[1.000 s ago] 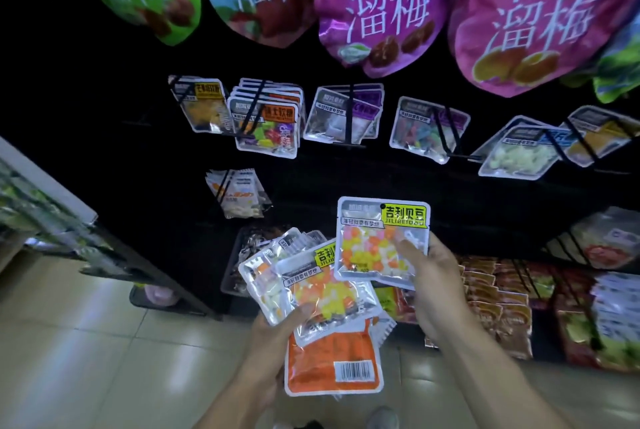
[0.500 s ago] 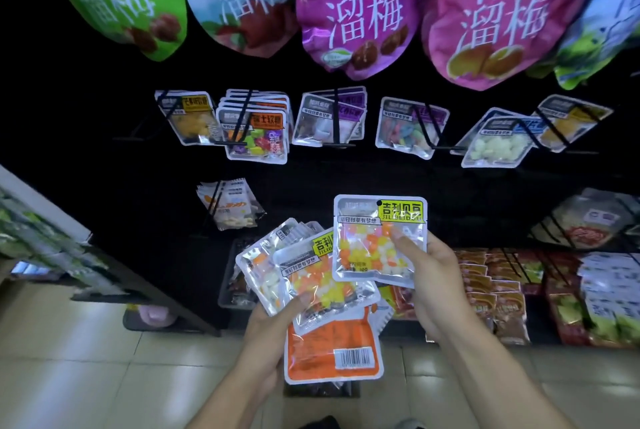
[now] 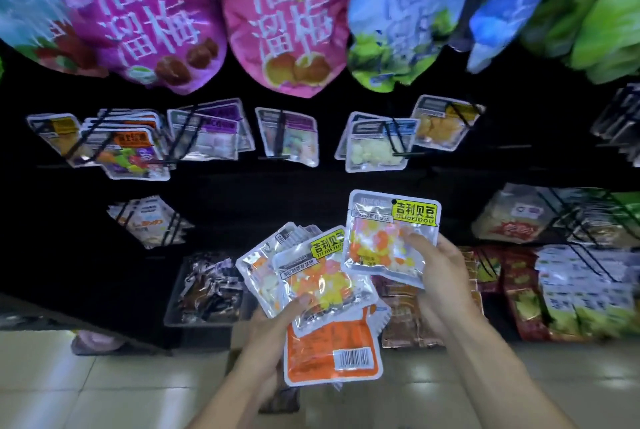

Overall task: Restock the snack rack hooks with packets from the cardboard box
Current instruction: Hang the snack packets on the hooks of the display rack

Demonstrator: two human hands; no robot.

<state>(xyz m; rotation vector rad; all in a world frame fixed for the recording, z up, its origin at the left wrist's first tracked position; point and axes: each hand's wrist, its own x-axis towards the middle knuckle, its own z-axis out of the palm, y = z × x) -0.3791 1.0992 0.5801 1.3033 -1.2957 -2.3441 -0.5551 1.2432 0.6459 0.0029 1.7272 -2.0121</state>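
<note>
Below the rack's hooks (image 3: 394, 137), the right hand (image 3: 440, 276) pinches one jelly-bean packet (image 3: 388, 238), the left hand (image 3: 273, 331) grips the spare stack (image 3: 322, 290); next, probably thread its hole onto a hook.

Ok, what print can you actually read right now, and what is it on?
"吉利贝豆" over "JILIBEIDOU": yellow label of the packet in the right hand.
"溜溜梅": purple bag and pink bag hanging on top.
Part of the same yellow label: front packet of the stack in the left hand.
Barcode digits, hook packets' labels: too blurred to read.
</note>
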